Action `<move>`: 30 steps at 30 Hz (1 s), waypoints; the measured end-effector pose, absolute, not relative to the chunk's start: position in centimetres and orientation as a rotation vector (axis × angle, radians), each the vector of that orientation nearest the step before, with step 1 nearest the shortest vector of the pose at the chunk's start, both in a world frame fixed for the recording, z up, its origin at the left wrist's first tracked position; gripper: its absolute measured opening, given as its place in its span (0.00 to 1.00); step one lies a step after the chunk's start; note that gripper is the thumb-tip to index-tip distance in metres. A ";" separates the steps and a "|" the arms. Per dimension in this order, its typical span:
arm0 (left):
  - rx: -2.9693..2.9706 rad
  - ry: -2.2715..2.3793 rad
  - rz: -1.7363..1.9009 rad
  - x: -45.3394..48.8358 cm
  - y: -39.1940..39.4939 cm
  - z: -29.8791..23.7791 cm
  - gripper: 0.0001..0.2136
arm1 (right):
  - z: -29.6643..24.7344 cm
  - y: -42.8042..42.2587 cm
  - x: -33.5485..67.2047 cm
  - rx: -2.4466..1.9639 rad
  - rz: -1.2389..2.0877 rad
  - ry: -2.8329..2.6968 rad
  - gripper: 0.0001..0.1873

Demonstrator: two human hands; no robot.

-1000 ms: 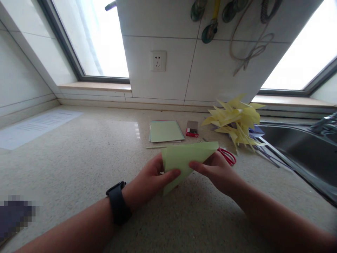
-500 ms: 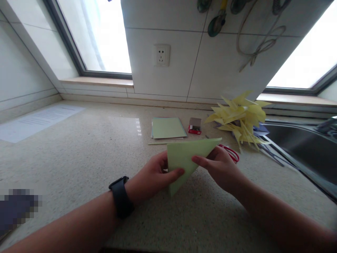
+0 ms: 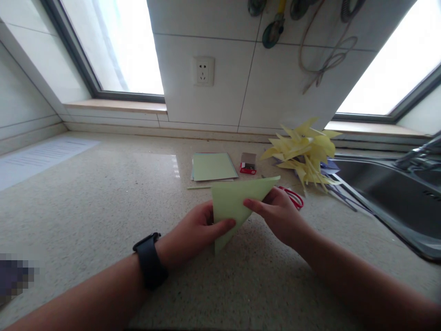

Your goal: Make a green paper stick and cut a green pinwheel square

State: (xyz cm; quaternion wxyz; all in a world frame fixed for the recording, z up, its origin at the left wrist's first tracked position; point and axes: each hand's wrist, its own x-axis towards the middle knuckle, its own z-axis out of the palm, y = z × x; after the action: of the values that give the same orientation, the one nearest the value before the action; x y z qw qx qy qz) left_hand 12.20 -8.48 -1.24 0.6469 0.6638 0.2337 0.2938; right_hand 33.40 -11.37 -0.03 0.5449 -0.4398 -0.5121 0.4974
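Note:
A pale green sheet of paper, folded into a triangle, is held up above the counter between both hands. My left hand grips its left edge, thumb in front and fingers behind. At the slanted right edge, my right hand pinches the paper with its thumb on the front; its other fingers are partly hidden. Scissors with red handles lie just behind my right hand, partly covered by it. Beyond the folded paper rest a stack of paper squares, a thin stick and a small red box.
Yellow paper pinwheels are heaped at the back right, beside the metal sink with its faucet. A printed sheet lies at the far left of the speckled counter. A socket is on the tiled wall.
The whole view has shifted slightly, so the scene sits a little further left and more of the sink shows. Both hands keep the same hold on the folded paper.

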 end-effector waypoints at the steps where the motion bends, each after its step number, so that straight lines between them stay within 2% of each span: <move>1: 1.502 0.534 0.665 12.2 -8.4 -1.3 0.19 | -0.2 -11.3 33.5 -1.026 1.181 -1.225 0.13; 11: 1.468 0.561 0.667 12.0 -8.5 -1.4 0.22 | -0.6 -11.4 34.0 -0.900 1.308 -1.273 0.10; 30: 1.530 0.571 0.628 12.0 -8.7 -1.4 0.16 | -0.7 -11.6 34.0 -1.040 1.229 -1.230 0.14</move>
State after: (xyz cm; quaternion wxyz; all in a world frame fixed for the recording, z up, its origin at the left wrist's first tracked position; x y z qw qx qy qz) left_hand 11.98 -8.73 -1.38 0.6411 0.6711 0.2505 0.2756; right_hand 33.96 -11.58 -0.74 0.5292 -0.4354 -0.5151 0.5148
